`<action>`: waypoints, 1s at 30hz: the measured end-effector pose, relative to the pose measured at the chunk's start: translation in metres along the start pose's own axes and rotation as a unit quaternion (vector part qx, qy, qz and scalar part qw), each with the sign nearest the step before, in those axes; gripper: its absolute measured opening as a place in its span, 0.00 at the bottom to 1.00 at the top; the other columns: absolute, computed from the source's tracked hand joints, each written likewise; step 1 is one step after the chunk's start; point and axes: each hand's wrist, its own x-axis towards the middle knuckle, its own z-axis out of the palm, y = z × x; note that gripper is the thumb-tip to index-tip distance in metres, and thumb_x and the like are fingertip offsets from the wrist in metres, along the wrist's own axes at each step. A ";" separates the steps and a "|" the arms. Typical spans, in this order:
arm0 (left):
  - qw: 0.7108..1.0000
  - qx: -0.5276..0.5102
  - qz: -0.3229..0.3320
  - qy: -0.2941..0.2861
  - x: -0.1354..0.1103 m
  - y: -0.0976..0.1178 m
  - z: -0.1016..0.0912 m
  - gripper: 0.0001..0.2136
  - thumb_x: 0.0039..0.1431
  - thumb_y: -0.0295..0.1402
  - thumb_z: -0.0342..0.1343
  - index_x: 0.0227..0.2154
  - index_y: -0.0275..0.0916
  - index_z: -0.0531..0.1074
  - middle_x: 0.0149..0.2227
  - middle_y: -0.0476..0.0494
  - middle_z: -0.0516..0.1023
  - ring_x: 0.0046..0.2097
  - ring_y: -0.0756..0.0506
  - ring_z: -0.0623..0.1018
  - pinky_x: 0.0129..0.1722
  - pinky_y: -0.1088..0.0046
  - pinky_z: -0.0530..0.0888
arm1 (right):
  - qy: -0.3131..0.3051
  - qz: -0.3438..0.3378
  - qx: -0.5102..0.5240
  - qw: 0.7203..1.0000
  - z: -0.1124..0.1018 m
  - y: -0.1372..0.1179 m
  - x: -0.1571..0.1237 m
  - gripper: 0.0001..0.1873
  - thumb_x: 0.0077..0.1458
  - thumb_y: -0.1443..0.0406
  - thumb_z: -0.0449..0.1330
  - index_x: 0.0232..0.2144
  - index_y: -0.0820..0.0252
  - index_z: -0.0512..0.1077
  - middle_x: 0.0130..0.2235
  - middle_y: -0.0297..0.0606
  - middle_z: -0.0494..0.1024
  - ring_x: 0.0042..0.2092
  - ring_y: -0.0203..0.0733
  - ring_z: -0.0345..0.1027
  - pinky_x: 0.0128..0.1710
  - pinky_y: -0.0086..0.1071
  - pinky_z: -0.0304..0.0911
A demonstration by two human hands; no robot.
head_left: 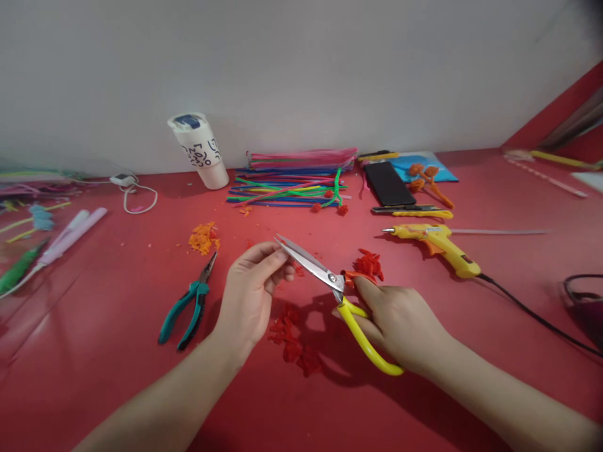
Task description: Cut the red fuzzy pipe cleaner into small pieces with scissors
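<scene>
Right hand (400, 320) gripping scissors (325, 272), yellow-handled; left hand (250, 292) at their tips, grip unclear

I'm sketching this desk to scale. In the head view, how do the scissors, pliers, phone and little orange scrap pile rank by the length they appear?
1. Scissors
2. Pliers
3. Phone
4. Orange scrap pile

Nearness to the camera may exaggerate the first.

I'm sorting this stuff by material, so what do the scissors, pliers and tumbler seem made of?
Scissors: blades probably steel, given their silvery sheen; handles smooth, glossy yellow, likely plastic. Pliers: dark, metallic nose; teal and black grips, likely plastic or rubber. Tumbler: white with dark markings; coated metal or plastic, I can't tell.
</scene>
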 end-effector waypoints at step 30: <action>0.938 0.140 -0.246 -0.198 -0.016 -0.011 0.013 0.03 0.45 0.28 0.58 0.22 0.34 0.71 0.20 0.51 0.72 0.19 0.56 0.69 0.21 0.81 0.65 | -0.069 0.207 0.565 0.796 -0.025 -0.009 0.011 0.12 0.47 0.56 0.52 0.27 0.59 0.63 0.12 0.21 0.56 0.14 0.28 0.49 0.16 0.25 0.51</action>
